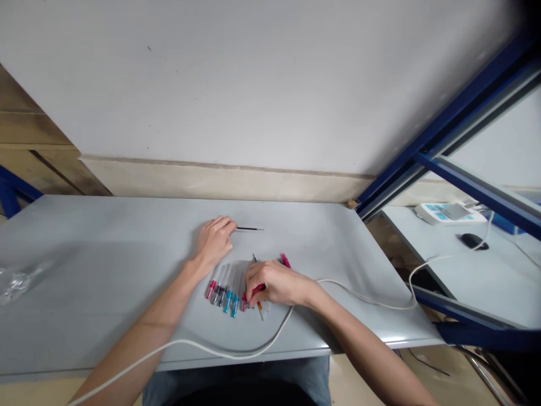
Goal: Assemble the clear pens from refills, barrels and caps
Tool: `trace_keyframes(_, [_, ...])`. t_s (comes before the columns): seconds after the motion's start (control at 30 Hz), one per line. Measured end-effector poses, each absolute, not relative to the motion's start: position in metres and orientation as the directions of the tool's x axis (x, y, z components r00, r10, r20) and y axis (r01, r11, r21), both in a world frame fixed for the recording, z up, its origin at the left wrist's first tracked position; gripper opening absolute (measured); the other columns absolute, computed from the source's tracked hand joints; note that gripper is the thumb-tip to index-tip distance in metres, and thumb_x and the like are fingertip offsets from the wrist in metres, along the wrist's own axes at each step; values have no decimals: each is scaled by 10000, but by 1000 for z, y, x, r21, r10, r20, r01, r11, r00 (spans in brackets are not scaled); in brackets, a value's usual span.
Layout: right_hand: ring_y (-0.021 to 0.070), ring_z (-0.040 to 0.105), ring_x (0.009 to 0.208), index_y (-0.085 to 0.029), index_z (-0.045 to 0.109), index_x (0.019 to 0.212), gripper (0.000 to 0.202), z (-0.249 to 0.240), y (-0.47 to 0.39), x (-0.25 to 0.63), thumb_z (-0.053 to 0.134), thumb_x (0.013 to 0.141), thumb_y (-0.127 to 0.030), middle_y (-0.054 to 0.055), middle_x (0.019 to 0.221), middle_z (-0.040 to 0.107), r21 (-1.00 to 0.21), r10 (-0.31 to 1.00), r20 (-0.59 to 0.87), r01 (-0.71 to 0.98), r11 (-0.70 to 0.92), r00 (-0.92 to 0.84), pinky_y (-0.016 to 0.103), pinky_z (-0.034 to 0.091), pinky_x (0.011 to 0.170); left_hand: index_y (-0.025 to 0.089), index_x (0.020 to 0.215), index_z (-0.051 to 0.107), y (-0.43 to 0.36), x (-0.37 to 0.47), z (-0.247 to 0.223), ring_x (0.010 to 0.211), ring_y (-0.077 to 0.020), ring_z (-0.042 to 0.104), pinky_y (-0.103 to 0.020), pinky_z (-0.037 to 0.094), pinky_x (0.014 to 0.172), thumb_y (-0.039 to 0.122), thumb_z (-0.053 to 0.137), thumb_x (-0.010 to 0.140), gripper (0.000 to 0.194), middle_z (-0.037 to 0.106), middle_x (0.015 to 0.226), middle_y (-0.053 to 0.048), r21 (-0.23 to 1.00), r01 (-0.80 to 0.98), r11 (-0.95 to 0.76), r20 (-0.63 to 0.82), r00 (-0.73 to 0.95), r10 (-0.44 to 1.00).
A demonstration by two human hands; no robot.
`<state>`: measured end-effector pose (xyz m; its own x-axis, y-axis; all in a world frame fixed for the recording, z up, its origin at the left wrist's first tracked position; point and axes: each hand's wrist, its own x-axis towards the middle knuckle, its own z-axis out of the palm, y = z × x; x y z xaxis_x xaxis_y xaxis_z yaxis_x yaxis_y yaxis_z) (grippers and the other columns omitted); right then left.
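My left hand rests at the far side of the grey table, its fingers closed on a thin dark pen refill that points right. Nearer to me, my right hand is closed on a small red pen part, mostly covered by the fingers. Beside it on the left lies a row of clear pen barrels with red, dark and blue ends. Several thin refills lie under and around the right hand. Another red pen part shows just beyond it.
A white cable loops over the table's front and off to the right. Crumpled clear plastic lies at the left edge. On the side table at right are a white device and a black mouse, behind a blue frame.
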<state>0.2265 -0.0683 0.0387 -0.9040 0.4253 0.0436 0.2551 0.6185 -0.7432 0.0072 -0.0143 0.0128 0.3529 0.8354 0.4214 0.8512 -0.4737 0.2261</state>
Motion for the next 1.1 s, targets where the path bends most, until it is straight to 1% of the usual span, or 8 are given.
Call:
trace_keyframes(0.27, [144,666,804,-228,774,882,42,47,-70,227,779,847,-207,0,873,726,-723,468,46,294,625,-882,229,468,726,204,879,654,-15,8,15,924,-233,590,-362,441,827,-27,448,751,334,648,903,-60,206,860,-466,424,351,835])
trace_keyframes(0.4, [160,655,821,-193,754,932,84,54,-54,240,716,903,-262,35,914,728,-733,574,114,321,599,-811,251,474,769,208,867,649,-17,9,16,926,-233,594,-356,443,816,-8,455,775,304,652,902,-56,204,855,-477,434,358,827])
trace_keyframes(0.5, [151,628,772,-170,723,972,143,54,-35,262,599,964,-240,40,893,722,-651,809,148,560,512,-569,246,448,746,207,870,655,-18,10,16,927,-230,603,-346,442,806,-8,464,783,301,663,916,-63,231,844,-485,435,356,827])
trace_keyframes(0.57, [146,599,714,-170,704,1038,171,49,-24,279,563,965,-232,26,808,696,-518,939,86,790,328,-333,237,418,697,205,877,657,-18,11,16,915,-224,611,-331,441,779,4,464,811,287,668,910,-63,237,841,-486,446,350,824])
trace_keyframes(0.6, [156,595,714,-152,702,1053,177,46,-21,287,575,939,-199,40,798,690,-485,960,76,831,272,-270,244,404,689,205,884,658,-19,11,16,898,-220,616,-323,438,759,21,462,837,273,671,905,-61,239,841,-484,453,344,822])
trace_keyframes(0.7, [176,593,727,-137,715,960,168,35,-23,302,568,880,-120,72,793,689,-435,981,56,880,190,-185,256,372,669,211,920,664,-20,13,16,855,-206,632,-305,427,710,87,452,913,246,686,910,-48,251,836,-488,475,333,815])
trace_keyframes(0.87, [191,616,776,-160,716,938,161,27,-44,300,563,888,-155,83,832,708,-416,986,35,895,161,-162,257,364,666,217,963,685,-24,17,17,856,-199,654,-292,427,700,153,447,971,246,716,936,-46,286,811,-510,508,324,799])
trace_keyframes(1.1, [197,633,731,-161,742,880,173,36,-47,294,595,892,-250,82,732,704,-543,984,26,824,161,-175,267,396,650,203,976,692,-27,25,12,854,-196,670,-297,466,745,217,446,1009,249,730,937,-56,348,745,-570,553,328,766])
